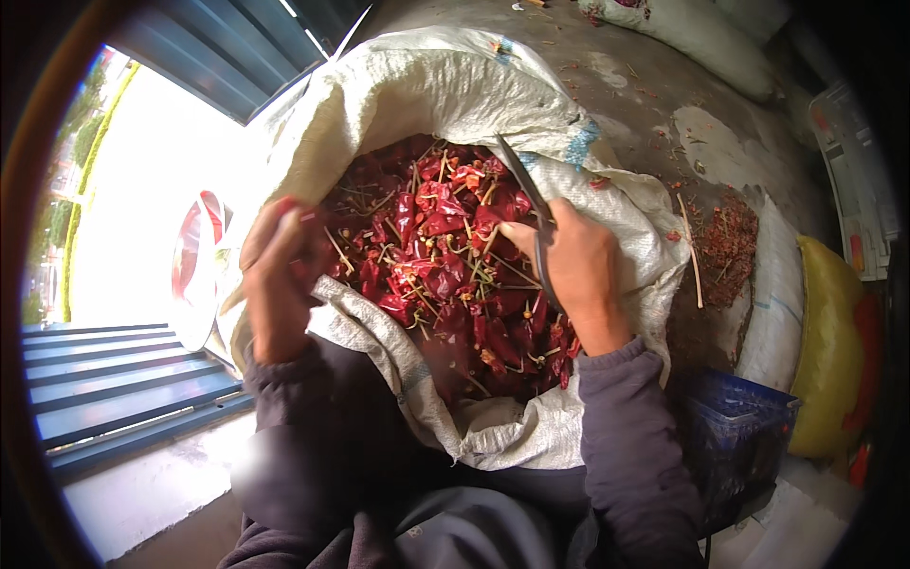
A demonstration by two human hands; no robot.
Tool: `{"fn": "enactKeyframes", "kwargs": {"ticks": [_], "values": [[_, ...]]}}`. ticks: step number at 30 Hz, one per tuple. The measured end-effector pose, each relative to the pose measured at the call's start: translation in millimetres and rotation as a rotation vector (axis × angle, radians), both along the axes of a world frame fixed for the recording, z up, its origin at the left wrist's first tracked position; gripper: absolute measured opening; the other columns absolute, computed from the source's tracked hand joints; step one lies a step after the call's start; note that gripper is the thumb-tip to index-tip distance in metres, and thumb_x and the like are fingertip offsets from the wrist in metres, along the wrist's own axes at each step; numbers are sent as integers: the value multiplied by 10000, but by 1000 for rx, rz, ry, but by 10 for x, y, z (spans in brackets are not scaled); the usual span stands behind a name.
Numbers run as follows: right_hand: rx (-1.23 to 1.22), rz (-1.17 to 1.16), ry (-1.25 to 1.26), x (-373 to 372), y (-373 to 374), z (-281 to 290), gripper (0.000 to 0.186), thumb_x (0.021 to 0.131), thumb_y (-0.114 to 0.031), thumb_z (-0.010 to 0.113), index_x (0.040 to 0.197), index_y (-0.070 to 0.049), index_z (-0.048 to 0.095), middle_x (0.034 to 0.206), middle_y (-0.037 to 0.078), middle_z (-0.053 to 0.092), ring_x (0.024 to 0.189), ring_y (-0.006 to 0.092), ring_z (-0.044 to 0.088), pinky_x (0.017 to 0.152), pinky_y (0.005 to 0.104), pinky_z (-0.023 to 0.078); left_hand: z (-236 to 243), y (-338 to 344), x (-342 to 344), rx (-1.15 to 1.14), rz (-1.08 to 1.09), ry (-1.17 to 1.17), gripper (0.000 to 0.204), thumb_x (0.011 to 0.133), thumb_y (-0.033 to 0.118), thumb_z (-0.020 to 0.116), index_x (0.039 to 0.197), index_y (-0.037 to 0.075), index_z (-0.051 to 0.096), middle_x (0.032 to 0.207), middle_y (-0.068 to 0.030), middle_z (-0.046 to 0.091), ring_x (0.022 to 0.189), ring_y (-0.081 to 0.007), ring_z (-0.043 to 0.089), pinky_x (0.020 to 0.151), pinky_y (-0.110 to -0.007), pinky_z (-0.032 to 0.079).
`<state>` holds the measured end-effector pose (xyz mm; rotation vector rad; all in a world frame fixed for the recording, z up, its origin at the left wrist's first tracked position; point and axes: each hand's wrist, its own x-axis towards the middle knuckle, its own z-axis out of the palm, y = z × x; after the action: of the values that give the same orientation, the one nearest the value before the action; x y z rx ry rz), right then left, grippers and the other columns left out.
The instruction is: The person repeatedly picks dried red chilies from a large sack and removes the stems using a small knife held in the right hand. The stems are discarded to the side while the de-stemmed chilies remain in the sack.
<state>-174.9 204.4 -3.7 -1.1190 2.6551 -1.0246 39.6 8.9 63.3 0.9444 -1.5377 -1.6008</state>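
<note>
Right hand grip: right hand [578,270] closed around scissors [533,220], blades pointing away.
Left hand grip: left hand [277,270] pinches something at the sack's rim; blurred, cannot tell what.
Chillies: dried red chillies [445,256] with stems fill the white sack [445,90].
Progress: judging by the many stems, most remain uncut.

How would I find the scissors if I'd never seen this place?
Look for the big white woven sack full of dried red chillies in the middle. At its right side, the right hand reaches over the chillies, gripping the scissors. They are the only dark metal thing there, thin blades pointing up and away, while everything around is red pods and pale stems.
</note>
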Motion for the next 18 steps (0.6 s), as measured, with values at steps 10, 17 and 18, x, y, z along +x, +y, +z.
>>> {"fn": "enactKeyframes", "kwargs": {"ticks": [10, 17, 18], "values": [[413, -35, 25, 50, -46, 199, 498, 826, -253, 775, 1258, -62, 616, 932, 207, 730, 891, 407, 716, 782, 525, 553, -1355, -674, 2367, -932, 452, -1318, 398, 996, 323, 653, 1204, -17, 635, 1061, -197, 655, 987, -331, 658, 844, -428, 541], [459, -36, 109, -64, -9, 39, 542, 812, -310, 796, 1303, -136, 644, 975, 170, 734, 917, 400, 709, 790, 514, 543, -395, -165, 521, -782, 121, -622, 187, 937, 175, 739, 1063, 37, 727, 905, -133, 734, 732, -282, 689, 701, -376, 548], [456, -33, 118, -72, 5, 15, 546, 810, -308, 801, 1304, -138, 644, 978, 166, 735, 919, 399, 708, 791, 512, 544, -377, -135, 194, -628, -22, -494, 196, 934, 183, 740, 1059, 32, 732, 878, -149, 731, 713, -301, 688, 689, -384, 546]]}}
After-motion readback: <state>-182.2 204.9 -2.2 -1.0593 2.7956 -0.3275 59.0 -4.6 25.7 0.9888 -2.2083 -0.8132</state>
